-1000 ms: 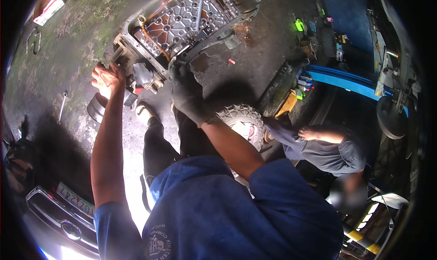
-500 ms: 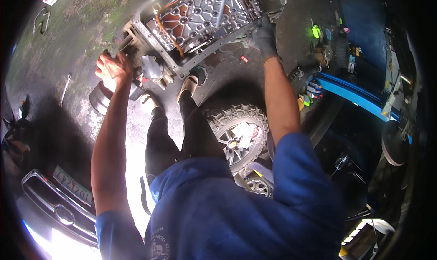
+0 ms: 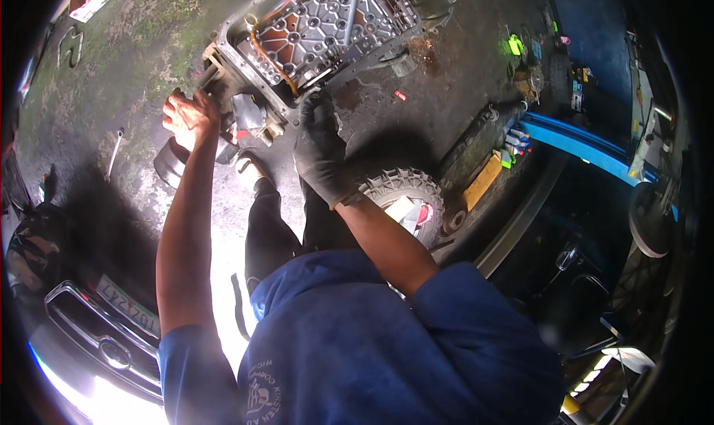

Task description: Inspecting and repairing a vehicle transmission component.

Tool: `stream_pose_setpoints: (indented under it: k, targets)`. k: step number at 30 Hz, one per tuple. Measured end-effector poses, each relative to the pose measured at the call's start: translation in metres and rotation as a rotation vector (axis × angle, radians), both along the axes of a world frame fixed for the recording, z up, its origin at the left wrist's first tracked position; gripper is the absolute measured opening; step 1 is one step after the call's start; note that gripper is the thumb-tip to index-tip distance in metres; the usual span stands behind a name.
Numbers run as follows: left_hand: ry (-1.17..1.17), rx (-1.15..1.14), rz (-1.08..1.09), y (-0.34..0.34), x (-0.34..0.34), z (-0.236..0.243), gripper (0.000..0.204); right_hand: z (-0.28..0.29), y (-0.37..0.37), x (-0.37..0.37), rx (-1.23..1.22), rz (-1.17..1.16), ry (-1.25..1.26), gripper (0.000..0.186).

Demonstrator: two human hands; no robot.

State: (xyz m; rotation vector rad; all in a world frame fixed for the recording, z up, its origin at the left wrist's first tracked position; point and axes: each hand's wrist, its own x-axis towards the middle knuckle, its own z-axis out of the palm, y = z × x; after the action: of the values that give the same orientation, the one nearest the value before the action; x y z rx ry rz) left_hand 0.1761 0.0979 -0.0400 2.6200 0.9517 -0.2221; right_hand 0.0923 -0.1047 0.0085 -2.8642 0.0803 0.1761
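Observation:
An opened transmission housing [image 3: 256,81] lies ahead of me, its ribbed metal valve body [image 3: 320,27] exposed. A brown wiring strip [image 3: 266,52] crosses the left part of its inside. My bare left hand [image 3: 190,118] is closed, fingers curled beside the housing's left end; what they hold is hidden. My right hand [image 3: 320,139], in a dark glove, has its fingers closed at the near corner of the housing's rim; anything between the fingertips is hidden. Between the hands sits a dark grey piece [image 3: 248,113] against the housing's side. A dark cylindrical part [image 3: 170,162] rests below my left hand.
A wrench [image 3: 114,154] lies on the stained floor at left. Near my legs is a knobbly tyre [image 3: 387,183]. A blue beam [image 3: 584,148] runs along the right, beside a wooden board [image 3: 483,181]. A car grille [image 3: 93,336] shows at lower left.
My right hand has let go of the housing's right end and moved left to its near corner. The left hand stays nearly where it was. My view has shifted slightly.

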Motion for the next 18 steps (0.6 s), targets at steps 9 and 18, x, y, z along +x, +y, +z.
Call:
stream_pose_setpoints:
  k: [9, 18]
  targets:
    - [-0.267, 0.079, -0.164, 0.002, -0.009, -0.005, 0.064, 0.017, 0.017, -0.013, 0.013, 0.059, -0.177, 0.055]
    - [-0.226, -0.135, -0.857, -0.013, -0.044, 0.027, 0.069, 0.000, -0.021, -0.086, 0.856, 0.221, 0.218, 0.043]
